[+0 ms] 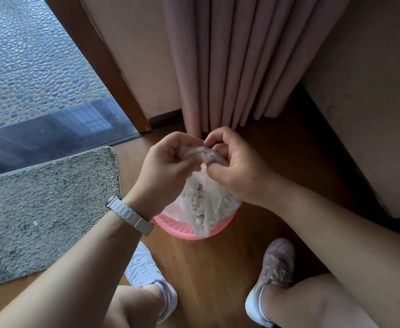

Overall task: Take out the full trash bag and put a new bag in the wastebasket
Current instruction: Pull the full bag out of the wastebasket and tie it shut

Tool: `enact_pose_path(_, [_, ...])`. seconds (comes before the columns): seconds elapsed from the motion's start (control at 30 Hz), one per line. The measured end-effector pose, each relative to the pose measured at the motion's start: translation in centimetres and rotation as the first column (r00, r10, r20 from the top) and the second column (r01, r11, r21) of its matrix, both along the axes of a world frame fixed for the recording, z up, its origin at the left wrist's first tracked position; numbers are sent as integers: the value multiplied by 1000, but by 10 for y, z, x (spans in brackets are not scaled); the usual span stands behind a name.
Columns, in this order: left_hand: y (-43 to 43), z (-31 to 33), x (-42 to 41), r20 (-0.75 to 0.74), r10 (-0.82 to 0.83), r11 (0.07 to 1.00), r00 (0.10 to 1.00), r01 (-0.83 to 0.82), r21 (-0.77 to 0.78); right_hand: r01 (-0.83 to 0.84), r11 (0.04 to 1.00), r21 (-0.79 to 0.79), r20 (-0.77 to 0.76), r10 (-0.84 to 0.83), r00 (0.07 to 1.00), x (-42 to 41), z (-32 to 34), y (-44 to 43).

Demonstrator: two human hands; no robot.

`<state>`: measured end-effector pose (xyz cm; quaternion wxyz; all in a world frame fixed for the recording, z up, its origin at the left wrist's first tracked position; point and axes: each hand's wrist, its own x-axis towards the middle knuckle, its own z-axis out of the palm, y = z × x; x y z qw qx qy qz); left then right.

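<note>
A thin, see-through trash bag (203, 204) with pale crumpled waste inside stands in a pink perforated wastebasket (182, 229) on the wooden floor. The bag's top is gathered into a twisted neck above the basket. My left hand (168, 162), with a white watch on its wrist, pinches the left side of that neck. My right hand (237, 166) grips the right side, fingers curled around the twisted plastic. Both hands meet directly over the basket. Most of the basket is hidden under my arms and the bag.
A grey shaggy mat (40, 209) lies to the left. Pink curtains (229, 62) hang just behind the basket, with a wall on the right. A dark wooden door frame (104, 67) and a glass pane are at upper left. My two shoes (147, 268) stand close to the basket.
</note>
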<state>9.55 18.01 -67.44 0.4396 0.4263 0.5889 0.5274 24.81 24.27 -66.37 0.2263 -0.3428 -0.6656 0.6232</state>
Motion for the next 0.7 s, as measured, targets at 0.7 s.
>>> enact_pose_path(0.7, [-1, -4, -14, 391, -36, 994, 919, 73, -80, 54, 800, 598, 49, -104, 993, 6, 2, 4])
